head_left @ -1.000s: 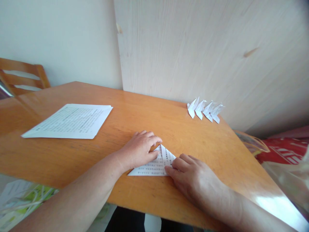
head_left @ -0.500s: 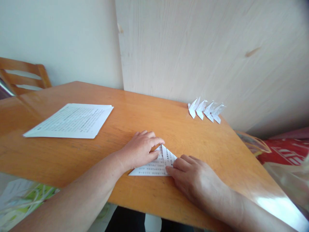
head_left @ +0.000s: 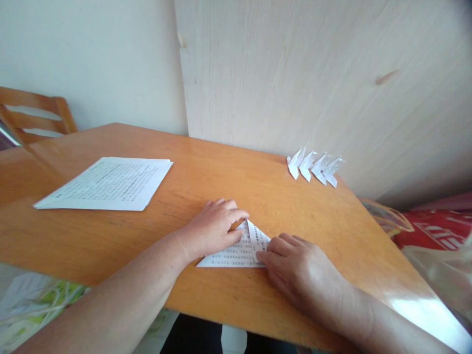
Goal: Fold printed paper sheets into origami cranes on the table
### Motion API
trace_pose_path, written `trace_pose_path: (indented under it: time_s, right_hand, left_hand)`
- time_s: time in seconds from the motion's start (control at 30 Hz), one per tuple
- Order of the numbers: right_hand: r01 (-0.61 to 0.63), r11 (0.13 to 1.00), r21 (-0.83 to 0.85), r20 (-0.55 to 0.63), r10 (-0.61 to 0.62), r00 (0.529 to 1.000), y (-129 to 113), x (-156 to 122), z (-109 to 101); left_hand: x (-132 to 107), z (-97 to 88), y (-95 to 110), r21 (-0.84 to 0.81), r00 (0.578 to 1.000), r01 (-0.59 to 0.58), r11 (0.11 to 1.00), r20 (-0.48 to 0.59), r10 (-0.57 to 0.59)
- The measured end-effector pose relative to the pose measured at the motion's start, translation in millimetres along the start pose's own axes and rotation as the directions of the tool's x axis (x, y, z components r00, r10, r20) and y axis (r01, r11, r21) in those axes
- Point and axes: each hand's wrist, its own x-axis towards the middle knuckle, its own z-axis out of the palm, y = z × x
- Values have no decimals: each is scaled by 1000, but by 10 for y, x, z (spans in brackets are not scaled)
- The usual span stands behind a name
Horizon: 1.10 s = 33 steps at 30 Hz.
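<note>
A printed sheet folded into a triangle [head_left: 239, 250] lies flat on the orange wooden table [head_left: 258, 196] near its front edge. My left hand [head_left: 214, 228] rests on the triangle's left side, fingers together and pressing down near its top point. My right hand [head_left: 298, 270] presses on the triangle's right corner with curled fingers, fingertips against the paper's edge.
A stack of printed sheets [head_left: 106, 184] lies at the table's left. Several folded paper pieces [head_left: 313, 167] stand in a row at the back right, by a pale wooden board [head_left: 313, 73]. A wooden chair [head_left: 33, 115] is at far left; bags [head_left: 435, 236] at right.
Almost nothing moved. My right fingertips have slid slightly right and down along the triangle's edge; my left hand keeps its place.
</note>
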Motion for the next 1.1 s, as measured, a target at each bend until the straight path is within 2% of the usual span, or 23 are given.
trace_pose_path:
  time_s: [0.2, 0.6, 1.1]
  right_hand:
    - [7, 1000, -4, 5, -7, 1000, -5, 2, -17]
    - [4, 1000, 1, 54, -4, 999, -5, 5, -17]
    - [2, 1000, -18, 34, -1, 999, -15, -13, 41]
  left_hand:
    - [-3, 0, 17, -35, 999, 20, 999, -26, -21]
    - [-13, -11, 1, 25, 1000, -7, 1000, 23, 7]
    - [-6, -18, -2, 17, 1000, 1, 1000, 31, -2]
